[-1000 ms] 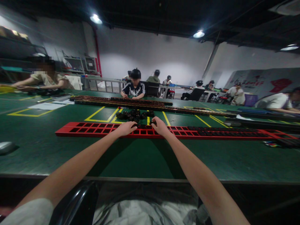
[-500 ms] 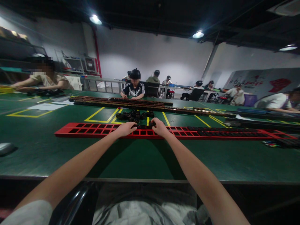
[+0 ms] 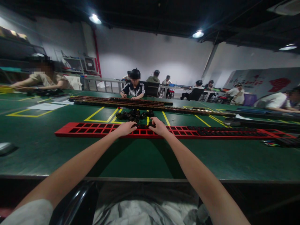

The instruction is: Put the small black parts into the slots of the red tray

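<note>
A long red slotted rack lies across the green table, its right half filled with black parts and its left slots bare. My left hand rests on the rack near its middle, fingers curled over a small black part at the far edge. My right hand sits just to the right on the rack, fingers pinched on another small black part. A loose pile of black parts lies just beyond both hands.
Long dark racks lie farther across the table, with a person in a striped jacket seated behind them. Other people sit at the left and right. Yellow tape lines mark the table. A grey object lies at the left edge.
My right hand has edged slightly left along the rack toward my left hand. The left hand has barely moved.
</note>
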Action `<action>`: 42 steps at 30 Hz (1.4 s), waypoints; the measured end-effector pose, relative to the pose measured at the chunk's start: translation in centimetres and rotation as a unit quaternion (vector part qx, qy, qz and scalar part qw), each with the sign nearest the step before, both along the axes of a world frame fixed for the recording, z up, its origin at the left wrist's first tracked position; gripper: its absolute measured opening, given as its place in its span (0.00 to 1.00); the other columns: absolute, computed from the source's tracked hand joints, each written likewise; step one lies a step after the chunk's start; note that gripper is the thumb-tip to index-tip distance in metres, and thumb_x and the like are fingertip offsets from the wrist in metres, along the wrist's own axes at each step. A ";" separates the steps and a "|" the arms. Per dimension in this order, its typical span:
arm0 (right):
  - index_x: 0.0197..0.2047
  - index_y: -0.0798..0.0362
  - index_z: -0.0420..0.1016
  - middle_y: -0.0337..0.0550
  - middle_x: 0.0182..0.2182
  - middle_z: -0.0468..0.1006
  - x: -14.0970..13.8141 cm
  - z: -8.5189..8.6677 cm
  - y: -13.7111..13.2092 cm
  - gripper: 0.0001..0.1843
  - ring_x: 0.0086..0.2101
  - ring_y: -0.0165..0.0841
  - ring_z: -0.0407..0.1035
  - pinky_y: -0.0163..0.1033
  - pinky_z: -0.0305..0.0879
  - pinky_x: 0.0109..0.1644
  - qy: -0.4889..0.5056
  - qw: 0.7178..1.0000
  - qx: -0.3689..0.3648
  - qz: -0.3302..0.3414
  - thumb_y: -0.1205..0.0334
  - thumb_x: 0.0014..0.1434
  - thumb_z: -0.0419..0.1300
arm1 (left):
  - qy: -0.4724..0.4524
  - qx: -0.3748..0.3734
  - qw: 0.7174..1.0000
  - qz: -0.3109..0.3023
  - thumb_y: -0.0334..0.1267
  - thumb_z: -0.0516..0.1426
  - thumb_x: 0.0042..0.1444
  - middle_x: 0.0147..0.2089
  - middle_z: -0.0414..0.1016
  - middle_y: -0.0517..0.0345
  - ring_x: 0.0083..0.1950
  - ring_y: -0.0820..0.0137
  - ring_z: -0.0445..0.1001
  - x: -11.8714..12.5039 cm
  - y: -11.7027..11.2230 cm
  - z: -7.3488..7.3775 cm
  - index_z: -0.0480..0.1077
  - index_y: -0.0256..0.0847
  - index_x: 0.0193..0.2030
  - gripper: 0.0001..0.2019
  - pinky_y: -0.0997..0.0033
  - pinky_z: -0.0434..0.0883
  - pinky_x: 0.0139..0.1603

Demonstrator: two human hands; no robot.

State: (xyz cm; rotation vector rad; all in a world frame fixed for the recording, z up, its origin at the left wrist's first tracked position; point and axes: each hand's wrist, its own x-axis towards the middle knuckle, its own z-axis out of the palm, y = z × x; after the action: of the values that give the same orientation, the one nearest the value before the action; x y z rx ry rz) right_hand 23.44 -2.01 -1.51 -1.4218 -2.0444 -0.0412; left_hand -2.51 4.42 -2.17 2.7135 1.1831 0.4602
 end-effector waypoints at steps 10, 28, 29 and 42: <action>0.33 0.50 0.58 0.38 0.34 0.66 -0.2 0.2 -0.3 0.12 0.33 0.32 0.60 0.37 0.58 0.37 0.012 1.000 0.019 0.018 0.62 0.54 0.61 | -0.006 0.003 1.000 -0.005 0.50 0.47 0.67 0.61 0.73 0.49 0.60 0.58 0.73 -0.1 0.3 -0.3 0.67 0.42 0.62 0.24 0.61 0.68 0.62; 0.53 0.51 0.69 0.48 0.50 0.68 -0.3 0.2 -0.4 0.17 0.45 0.36 0.68 0.43 0.67 0.52 0.008 1.000 -0.001 0.026 0.60 0.60 0.60 | -0.005 -0.002 1.000 0.002 0.50 0.48 0.67 0.61 0.74 0.49 0.61 0.59 0.73 0.0 0.2 -0.2 0.68 0.42 0.63 0.24 0.64 0.68 0.62; 0.53 0.51 0.69 0.48 0.51 0.67 -0.3 0.2 -0.5 0.18 0.44 0.36 0.68 0.43 0.67 0.52 0.006 1.000 -0.002 0.027 0.62 0.59 0.60 | -0.005 -0.002 1.000 0.002 0.50 0.48 0.67 0.61 0.74 0.49 0.61 0.59 0.73 0.0 0.1 -0.1 0.68 0.42 0.63 0.24 0.63 0.68 0.62; 0.57 0.50 0.69 0.48 0.52 0.62 0.1 -0.5 0.2 0.23 0.47 0.35 0.66 0.44 0.67 0.56 0.031 0.997 0.039 0.064 0.71 0.58 0.57 | 0.000 0.003 1.000 -0.003 0.50 0.47 0.66 0.61 0.74 0.48 0.60 0.57 0.73 0.0 0.1 -0.1 0.68 0.41 0.62 0.24 0.61 0.68 0.62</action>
State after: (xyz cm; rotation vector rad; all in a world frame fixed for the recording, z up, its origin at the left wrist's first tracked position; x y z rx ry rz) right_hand 23.55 -1.83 -2.00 -1.2275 -2.0561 -0.0220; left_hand -2.48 4.54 -2.29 2.7220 1.1745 0.4633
